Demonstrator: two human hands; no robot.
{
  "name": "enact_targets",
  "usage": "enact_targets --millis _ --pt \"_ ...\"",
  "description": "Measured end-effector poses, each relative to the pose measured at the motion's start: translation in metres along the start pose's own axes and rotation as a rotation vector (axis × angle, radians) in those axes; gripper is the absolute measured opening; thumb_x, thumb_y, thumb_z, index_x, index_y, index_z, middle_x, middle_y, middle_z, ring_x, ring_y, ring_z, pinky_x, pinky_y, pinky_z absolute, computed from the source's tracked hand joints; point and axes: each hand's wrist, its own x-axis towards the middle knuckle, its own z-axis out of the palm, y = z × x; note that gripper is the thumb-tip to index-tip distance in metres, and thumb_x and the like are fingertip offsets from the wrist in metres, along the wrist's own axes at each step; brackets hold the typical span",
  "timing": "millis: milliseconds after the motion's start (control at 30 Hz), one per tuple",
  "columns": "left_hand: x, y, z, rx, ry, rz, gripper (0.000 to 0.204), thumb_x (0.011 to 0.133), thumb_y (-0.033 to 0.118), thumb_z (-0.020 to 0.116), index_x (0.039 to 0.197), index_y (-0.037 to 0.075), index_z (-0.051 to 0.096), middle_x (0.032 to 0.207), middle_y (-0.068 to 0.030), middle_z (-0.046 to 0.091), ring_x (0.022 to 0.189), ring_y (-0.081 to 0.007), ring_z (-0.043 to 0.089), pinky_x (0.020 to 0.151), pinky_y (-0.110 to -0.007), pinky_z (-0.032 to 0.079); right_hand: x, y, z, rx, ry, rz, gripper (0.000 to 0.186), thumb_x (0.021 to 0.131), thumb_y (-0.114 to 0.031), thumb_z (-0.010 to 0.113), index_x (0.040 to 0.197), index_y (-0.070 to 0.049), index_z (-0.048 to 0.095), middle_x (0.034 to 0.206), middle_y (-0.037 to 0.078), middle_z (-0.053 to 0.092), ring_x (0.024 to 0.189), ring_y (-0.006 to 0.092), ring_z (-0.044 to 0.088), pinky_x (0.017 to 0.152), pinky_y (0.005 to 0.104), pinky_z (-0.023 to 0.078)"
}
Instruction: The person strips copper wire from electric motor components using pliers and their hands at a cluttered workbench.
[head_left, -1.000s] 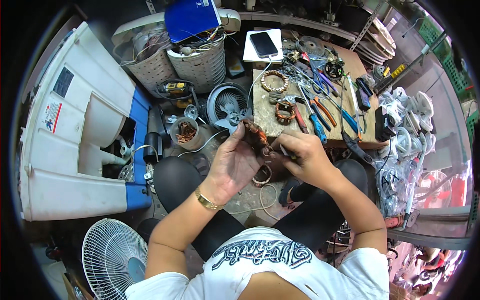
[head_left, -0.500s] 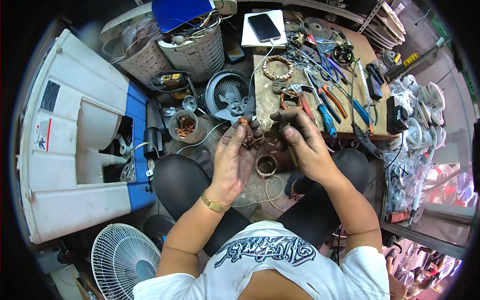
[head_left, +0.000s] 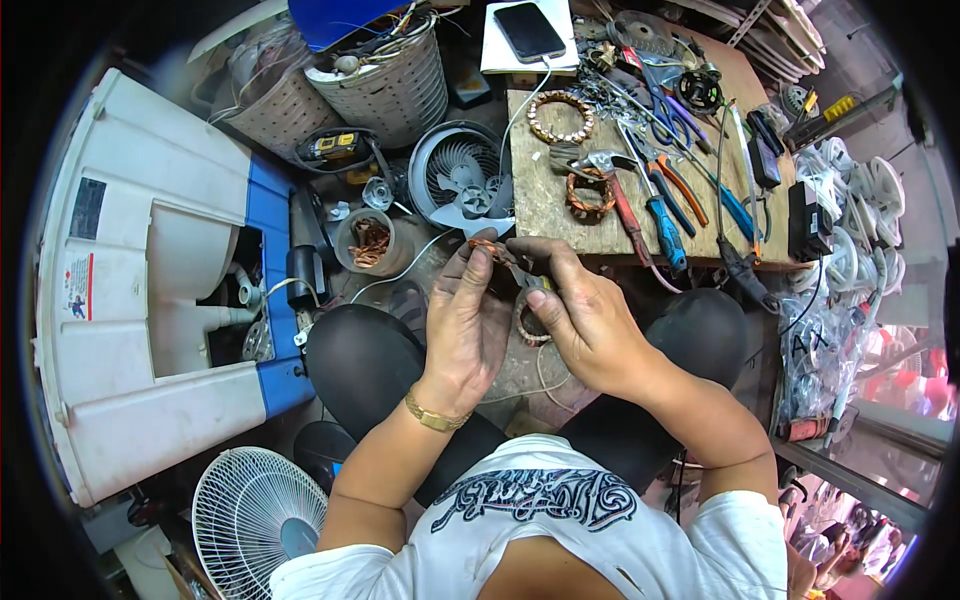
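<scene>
Both hands' grip (head_left: 505,262) on copper coil (head_left: 487,247), cup (head_left: 368,243) (copper scraps inside)

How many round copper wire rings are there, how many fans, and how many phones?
Copper coil rings: 4, namely the one in the hands, the one below the hands, a beaded ring on the board, and a dark one on the board
Fans: 2, a small grey fan and a white fan
Phones: 1
Total: 7

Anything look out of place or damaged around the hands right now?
Yes. The large white and blue appliance casing lies tipped over with its hoses exposed, and a white fan sits stripped of its guard. Loose hand tools are scattered across the wooden board.
</scene>
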Motion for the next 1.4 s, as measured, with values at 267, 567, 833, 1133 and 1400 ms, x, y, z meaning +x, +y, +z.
enact_targets --millis 267,567,833,1133,1400 --pt "0.003 -0.004 -0.001 0.008 0.051 0.007 0.026 0.092 0.02 0.067 0.113 0.005 0.062 0.104 -0.0015 0.066 0.1 -0.0122 0.06 0.092 -0.029 0.047 0.001 0.004 0.0 -0.101 0.04 -0.025 0.035 0.094 -0.018 0.056 0.124 -0.004 0.046 0.1 0.021 0.065 0.093 0.0422 0.062 0.076 0.0478 0.05" --pt "0.004 -0.007 -0.005 0.022 -0.068 -0.011 0.022 0.094 0.022 0.064 0.11 0.007 0.063 0.105 -0.0022 0.066 0.101 -0.0132 0.059 0.092 -0.031 0.046 0.0 0.006 -0.004 -0.161 0.003 -0.056 0.032 0.092 -0.019 0.058 0.118 -0.004 0.048 0.107 0.018 0.06 0.087 0.0419 0.062 0.07 0.0476 0.051" --pt "0.0 -0.014 -0.002 0.131 -0.047 0.164 0.021 0.095 0.021 0.063 0.109 0.006 0.062 0.105 -0.0031 0.066 0.098 -0.0126 0.06 0.091 -0.03 0.046 0.002 0.001 0.002 -0.174 0.048 -0.054 0.028 0.092 -0.018 0.057 0.115 -0.004 0.052 0.104 0.017 0.057 0.083 0.0414 0.062 0.065 0.0482 0.05" --pt "0.012 -0.005 0.006 0.07 -0.058 0.18 0.017 0.093 0.018 0.066 0.102 0.005 0.06 0.093 -0.0013 0.065 0.083 -0.0087 0.06 0.078 -0.023 0.049 0.013 0.004 0.0 0.414 0.011 0.098 0.022 0.1 -0.021 0.049 0.113 -0.003 0.053 0.093 0.011 0.058 0.068 0.0244 0.06 0.06 0.0353 0.049" --pt "0.009 -0.019 0.006 0.253 -0.005 0.361 0.02 0.091 0.014 0.069 0.105 0.003 0.06 0.096 -0.0016 0.066 0.089 -0.0078 0.061 0.079 -0.023 0.05 0.009 -0.001 0.003 0.132 0.191 -0.056 0.017 0.1 -0.014 0.049 0.11 0.0 0.052 0.086 0.013 0.06 0.074 0.0259 0.06 0.071 0.0357 0.049"
